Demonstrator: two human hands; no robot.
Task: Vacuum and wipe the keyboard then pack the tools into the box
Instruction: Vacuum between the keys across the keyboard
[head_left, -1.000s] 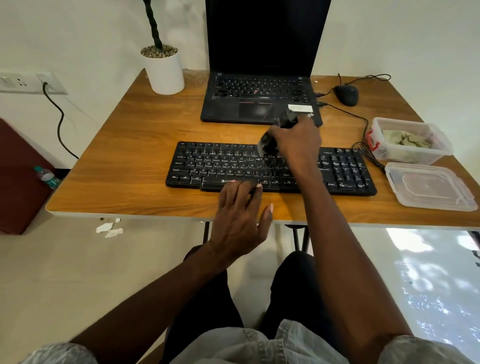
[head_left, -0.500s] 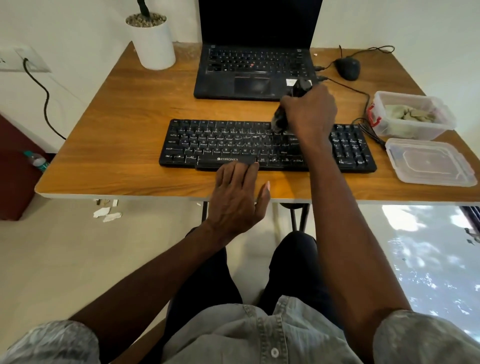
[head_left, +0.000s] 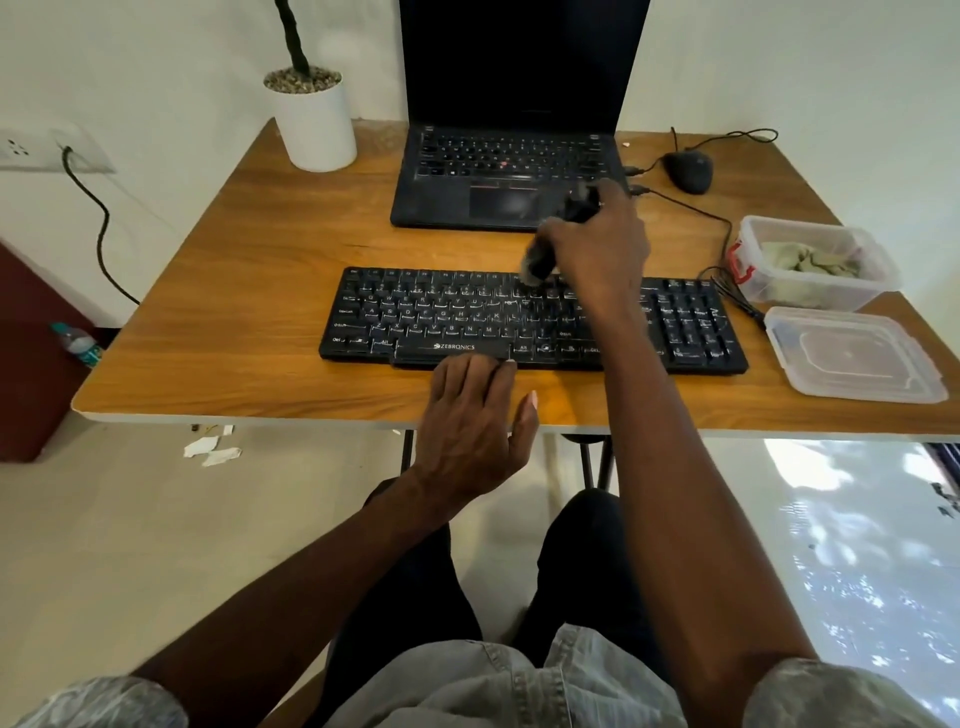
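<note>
A black keyboard (head_left: 447, 317) lies across the middle of the wooden table (head_left: 249, 291). My right hand (head_left: 602, 249) is closed around a small dark handheld vacuum (head_left: 543, 257), blurred, with its lower end on the keyboard's top rows right of centre. Flat on the table at the keyboard's front edge rests my left hand (head_left: 472, 421), fingers apart, fingertips touching the keyboard below the space bar. At the right stands a clear plastic box (head_left: 878, 280) with a crumpled greenish cloth (head_left: 810, 260) inside. Its lid (head_left: 852, 353) lies just in front of it.
An open black laptop (head_left: 509, 156) stands behind the keyboard. A white plant pot (head_left: 314, 124) is at the back left, a black mouse (head_left: 688, 171) with cables at the back right. A bottle (head_left: 78, 343) and paper scraps (head_left: 210, 449) lie on the floor at the left.
My right hand has carried the vacuum rightward along the keyboard's top rows, then slightly back toward the centre. My left hand has stayed at the front edge. The head camera has shifted.
</note>
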